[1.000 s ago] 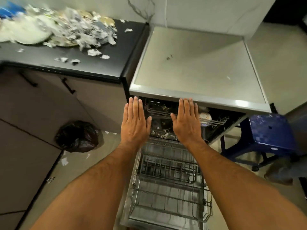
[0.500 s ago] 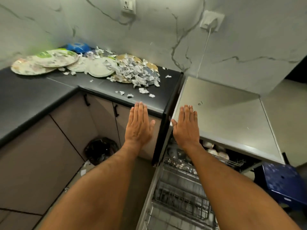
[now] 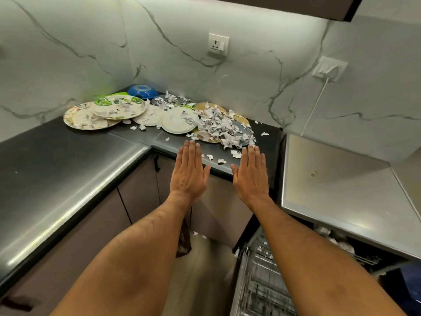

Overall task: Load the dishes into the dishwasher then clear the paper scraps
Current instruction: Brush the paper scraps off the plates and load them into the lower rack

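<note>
Barely started: plates (image 3: pixel 118 108) and paper scraps (image 3: pixel 218 126) sit at 12 o'clock, dishwasher rack (image 3: pixel 262 277) at 5 near-bare, left hand (image 3: pixel 189 172) and right hand (image 3: pixel 250 174) flat, empty.

The 2 forearms are bare with no sleeve in view, entering the frame from 7 and 5 o'clock, and the left hand (image 3: pixel 188 173) and right hand (image 3: pixel 250 176) wear nothing: their fingers (image 3: pixel 192 150) carry short nails.
</note>
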Demonstrator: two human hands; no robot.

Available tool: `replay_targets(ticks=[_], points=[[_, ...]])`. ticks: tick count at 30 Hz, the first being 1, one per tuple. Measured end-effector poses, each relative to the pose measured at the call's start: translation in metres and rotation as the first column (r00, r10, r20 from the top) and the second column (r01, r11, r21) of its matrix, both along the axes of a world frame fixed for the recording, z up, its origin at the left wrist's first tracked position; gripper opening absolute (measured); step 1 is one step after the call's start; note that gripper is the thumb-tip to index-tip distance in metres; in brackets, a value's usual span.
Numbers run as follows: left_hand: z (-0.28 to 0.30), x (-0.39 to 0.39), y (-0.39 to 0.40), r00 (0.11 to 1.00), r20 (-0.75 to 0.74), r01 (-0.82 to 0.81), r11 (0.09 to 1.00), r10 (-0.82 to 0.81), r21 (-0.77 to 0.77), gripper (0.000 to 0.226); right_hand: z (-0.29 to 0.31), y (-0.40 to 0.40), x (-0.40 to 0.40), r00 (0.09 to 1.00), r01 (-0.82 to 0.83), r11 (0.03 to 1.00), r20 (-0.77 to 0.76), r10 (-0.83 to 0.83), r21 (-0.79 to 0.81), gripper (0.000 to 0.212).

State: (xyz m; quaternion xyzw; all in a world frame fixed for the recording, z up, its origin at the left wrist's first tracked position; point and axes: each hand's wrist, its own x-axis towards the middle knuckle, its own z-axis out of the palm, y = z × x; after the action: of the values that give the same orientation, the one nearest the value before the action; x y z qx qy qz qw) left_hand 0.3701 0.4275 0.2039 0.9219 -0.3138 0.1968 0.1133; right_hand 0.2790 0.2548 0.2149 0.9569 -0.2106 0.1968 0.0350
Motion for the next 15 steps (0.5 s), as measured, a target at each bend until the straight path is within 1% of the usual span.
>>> replay_targets(ticks=[8,15], points=[[0.006,0.054,0.027,0.999,0.007,-0.031,0.999,0.031,-0.019,0.073,0.006,0.012,0.068,1.000,-0.025,1.000,0.005,0.025,-0.011,0.066],[-0.003,0.125,0.029,0.998,0.000,-0.055,0.998,0.055,-0.026,0.073,-0.008,0.008,0.144,0.997,-0.074,0.997,0.007,0.074,0.003,0.066]])
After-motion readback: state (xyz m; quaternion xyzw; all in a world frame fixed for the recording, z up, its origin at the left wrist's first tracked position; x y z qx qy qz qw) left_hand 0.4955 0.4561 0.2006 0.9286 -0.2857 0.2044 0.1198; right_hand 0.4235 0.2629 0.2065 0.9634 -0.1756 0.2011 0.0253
